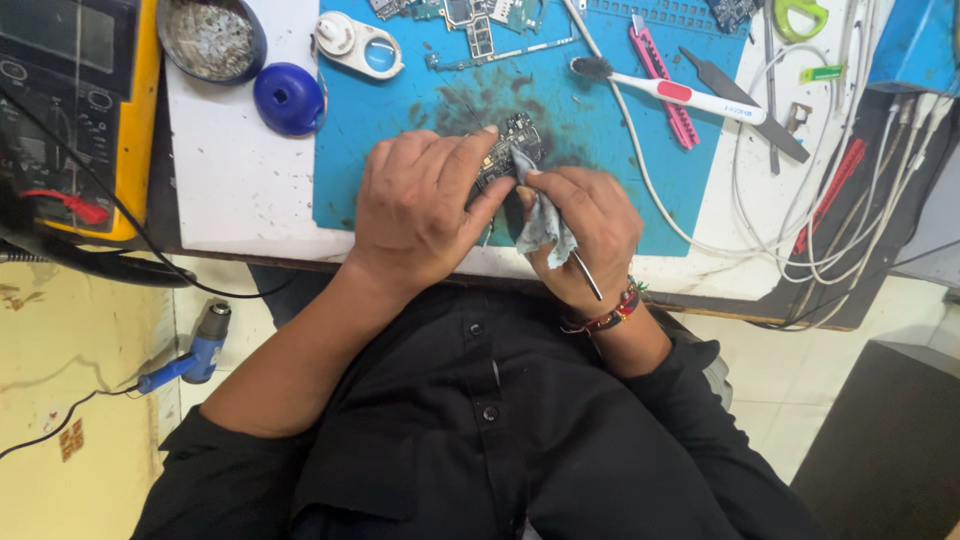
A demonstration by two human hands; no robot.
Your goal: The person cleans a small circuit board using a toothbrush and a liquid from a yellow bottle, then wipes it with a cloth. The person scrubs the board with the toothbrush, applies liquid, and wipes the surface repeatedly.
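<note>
- Left hand (420, 205) curled closed over a small dark circuit board (512, 140), fingers (478, 150) pressing on its top and near edge; looks like it pins the board flat so it can't slide.
- Circuit board sits on the blue mat (400, 120), about mid-mat near the front edge, partly hidden under the left hand.
- Right hand (590, 235) fingers pinched shut on a small grey cloth (545, 225); cloth tip touches the board's right edge, rest bunches down against the palm.
- Same right hand also carries a thin metal tool (585, 275), shaft sticking out toward the wrist; working end hidden by cloth and fingers, can't tell what kind it is.
- Dark smudges on the mat around the board, probably residue from the work at that spot.
- Mat lies on a white bench (240, 180); likely there to protect the surface.
- Toothbrush (670, 92) lying on the mat behind the right hand, well apart from the board, within reach.
- Pink utility knife (660, 85) just beside the toothbrush, flat on the mat.
- White cable (700, 240) loops across the mat's right side and off the bench edge.
- Blue dome-shaped container (288, 98) and a round metal tin (210, 40) left of the mat, untouched.
- Yellow multimeter (80, 110) at the far left.
- Blue heat gun (200, 345) lies on the floor (90, 330) below the bench.
- Wrist band (610, 315) on the right wrist; black shirt fills the lower frame.
</note>
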